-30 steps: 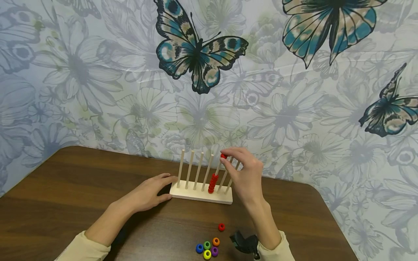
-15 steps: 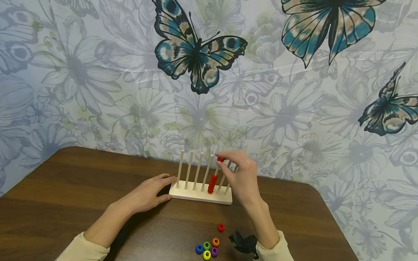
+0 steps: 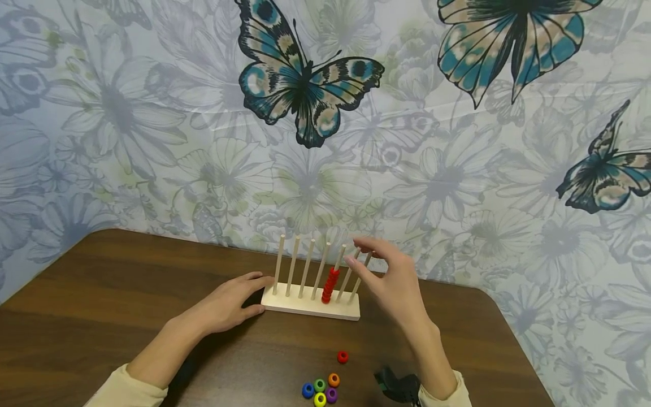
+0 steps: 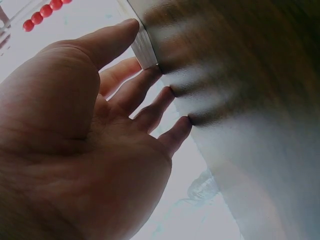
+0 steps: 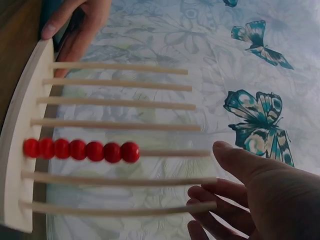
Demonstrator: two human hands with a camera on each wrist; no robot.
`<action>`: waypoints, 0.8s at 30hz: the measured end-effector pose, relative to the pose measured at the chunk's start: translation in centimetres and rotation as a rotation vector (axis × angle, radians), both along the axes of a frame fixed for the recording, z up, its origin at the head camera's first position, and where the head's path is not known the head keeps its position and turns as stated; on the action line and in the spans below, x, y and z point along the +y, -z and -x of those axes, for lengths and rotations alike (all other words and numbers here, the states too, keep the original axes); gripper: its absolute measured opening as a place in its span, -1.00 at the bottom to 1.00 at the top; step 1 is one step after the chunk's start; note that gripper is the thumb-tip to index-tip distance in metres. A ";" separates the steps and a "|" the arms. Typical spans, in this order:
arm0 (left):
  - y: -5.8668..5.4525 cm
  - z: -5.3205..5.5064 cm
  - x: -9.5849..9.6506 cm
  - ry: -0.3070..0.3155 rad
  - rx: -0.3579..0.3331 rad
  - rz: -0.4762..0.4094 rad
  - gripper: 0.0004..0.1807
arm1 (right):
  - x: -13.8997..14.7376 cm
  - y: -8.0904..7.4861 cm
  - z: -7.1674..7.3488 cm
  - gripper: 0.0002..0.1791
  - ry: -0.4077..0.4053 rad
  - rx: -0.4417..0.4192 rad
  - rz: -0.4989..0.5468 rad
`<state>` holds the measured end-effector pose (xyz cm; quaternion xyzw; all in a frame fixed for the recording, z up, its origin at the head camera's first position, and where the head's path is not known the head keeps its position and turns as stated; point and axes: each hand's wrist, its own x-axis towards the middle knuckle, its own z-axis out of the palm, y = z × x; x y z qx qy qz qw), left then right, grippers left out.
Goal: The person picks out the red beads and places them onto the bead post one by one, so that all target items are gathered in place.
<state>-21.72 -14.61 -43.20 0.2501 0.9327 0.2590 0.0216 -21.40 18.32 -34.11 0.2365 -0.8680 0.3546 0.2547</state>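
A pale wooden bead rack [image 3: 292, 304] with several upright pegs stands on the table. Red beads [image 3: 329, 285] are stacked on its third peg from the right, with bare peg above them. My left hand [image 3: 226, 303] holds the left end of the rack's base, thumb at the front corner and index finger at the back. In the left wrist view its other fingers [image 4: 155, 110] lie beyond the base end. My right hand [image 3: 389, 277] is held near the tops of the right-hand pegs, thumb and fingers apart, nothing between them.
On the brown table [image 3: 127, 282], a loose red bead [image 3: 343, 356] lies in front of the rack. Nearer is a cluster with blue [image 3: 308, 390], green [image 3: 319, 385], orange [image 3: 333, 380], purple and yellow beads. A black strap piece [image 3: 396, 386] is by the right wrist. Butterfly-patterned wall behind.
My right hand has let go of a red bead, which has dropped onto the stack on the peg. The hand has moved to the right and its fingers have parted. The left hand stays put.
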 end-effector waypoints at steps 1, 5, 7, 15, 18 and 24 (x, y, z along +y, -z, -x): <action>0.0 0.0 0.0 0.002 0.001 0.000 -0.37 | 0.4 0.1 -0.1 -0.57 0.011 0.001 -0.012; 0.0 0.1 0.0 0.009 0.004 -0.002 -0.37 | 2.3 0.4 -0.7 -0.56 0.054 0.010 -0.041; 0.0 0.1 0.0 0.010 0.001 0.001 -0.37 | 3.4 0.7 -1.0 -0.58 0.075 0.013 -0.047; 0.1 0.2 0.0 0.010 0.012 0.006 -0.38 | 6.1 2.5 -1.7 -0.60 0.111 0.013 -0.083; 0.1 0.1 0.1 0.010 0.018 0.004 -0.38 | 6.3 2.9 -1.6 -0.62 0.113 -0.004 -0.085; 0.2 0.1 0.1 0.009 0.021 0.000 -0.38 | 6.0 3.5 -1.7 -0.67 0.081 -0.070 -0.057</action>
